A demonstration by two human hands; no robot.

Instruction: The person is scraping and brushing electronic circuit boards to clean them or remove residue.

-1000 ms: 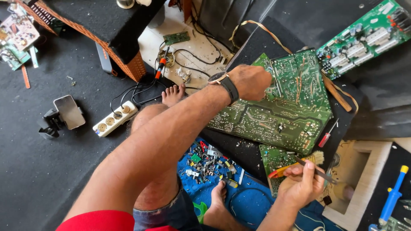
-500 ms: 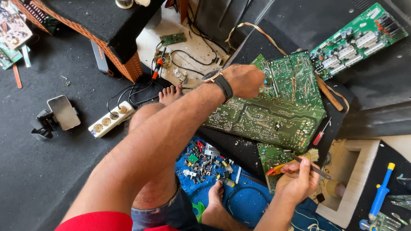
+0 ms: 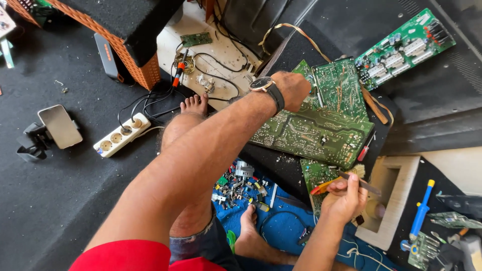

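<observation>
My left hand [image 3: 293, 88], with a black wristwatch on the wrist, grips the far left edge of a large green circuit board [image 3: 321, 128] that lies solder side up on a black surface. My right hand [image 3: 344, 198] is closed around a thin dark tool with a brush-like tip [image 3: 359, 183], held over a smaller green circuit board [image 3: 315, 176] near me. An orange-and-yellow handled tool [image 3: 321, 189] lies just left of that hand.
A blue cloth [image 3: 281, 226] by my feet holds several small electronic parts. A white power strip [image 3: 121, 135] and a phone on a stand [image 3: 57, 128] sit at left. Another green board [image 3: 404, 47] lies far right, a blue desoldering pump [image 3: 419, 211] near right.
The view has shifted; my left hand keeps its grip on the big board and my right hand stays over the small board with the tool.
</observation>
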